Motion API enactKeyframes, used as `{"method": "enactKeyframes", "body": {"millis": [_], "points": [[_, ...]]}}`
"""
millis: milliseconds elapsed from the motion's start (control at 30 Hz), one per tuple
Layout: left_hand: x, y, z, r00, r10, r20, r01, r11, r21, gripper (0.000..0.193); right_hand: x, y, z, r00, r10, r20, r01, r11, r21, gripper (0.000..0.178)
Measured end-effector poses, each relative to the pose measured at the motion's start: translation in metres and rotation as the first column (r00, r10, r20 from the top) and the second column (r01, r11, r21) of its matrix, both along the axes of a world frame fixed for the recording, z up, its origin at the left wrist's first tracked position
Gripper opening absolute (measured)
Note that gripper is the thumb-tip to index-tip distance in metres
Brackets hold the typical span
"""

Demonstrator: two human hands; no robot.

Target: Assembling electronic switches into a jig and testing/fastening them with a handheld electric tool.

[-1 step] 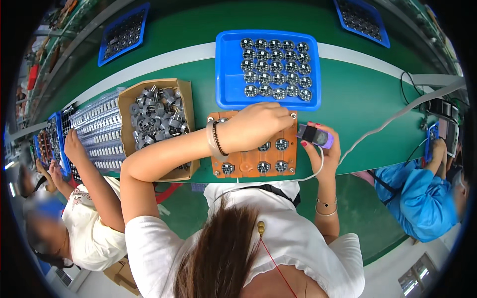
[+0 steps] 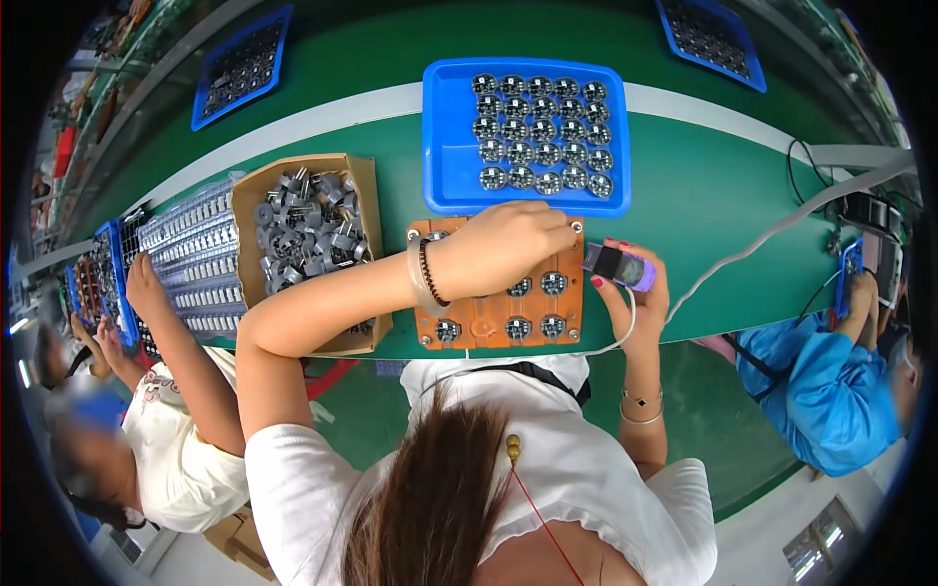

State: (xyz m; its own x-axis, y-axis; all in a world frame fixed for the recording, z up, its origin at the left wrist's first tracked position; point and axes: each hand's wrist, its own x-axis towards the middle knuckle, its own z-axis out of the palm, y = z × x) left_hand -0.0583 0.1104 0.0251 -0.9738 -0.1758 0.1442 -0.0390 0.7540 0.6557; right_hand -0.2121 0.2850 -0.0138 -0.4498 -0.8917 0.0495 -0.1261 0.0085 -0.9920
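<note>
Nothing has visibly shifted since the earlier frame: both hands and every part on the green bench (image 2: 723, 186) sit where they were.

Far left, a co-worker's hand (image 2: 145, 283) rests on racks of small grey parts. Next comes the cardboard box (image 2: 366, 186), heaped with grey metal pieces. The person's left forearm crosses in front of this box, elbow low and bent, wrist with a dark bead bracelet angled up and to the right.

At its end, the left hand (image 2: 503, 249) lies palm down, fingers curled, over the upper half of the orange fixture plate (image 2: 489, 322). Whether it grips one of the round components seated there I cannot tell; the knuckles hide the fingertips. The plate's long axis runs left to right, and it touches the near wall of the blue tray (image 2: 449, 166), which holds rows of the same round components directly beyond the hand.

Just beside the plate's right edge, the right hand (image 2: 635, 293) stands upright, closed around a purple handheld tool (image 2: 618, 266) whose white cable trails off right. The tool's tip points left toward the left hand's fingertips, nearly touching. At far right, a person in blue works apart.
</note>
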Motion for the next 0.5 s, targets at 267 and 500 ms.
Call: {"method": "enactKeyframes", "body": {"millis": [267,500], "points": [[0.027,-0.004,0.008,0.987,0.098,0.127,-0.070,0.975,-0.210,0.022,0.004,0.000,0.004,1.000,0.016,0.012,-0.016,1.000,0.005,0.045],[0.032,0.009,-0.003,0.989,0.140,0.055,-0.120,0.955,-0.270,0.024,0.007,-0.022,0.022,0.910,0.143,-0.389,-0.204,0.972,-0.119,0.044]]}}
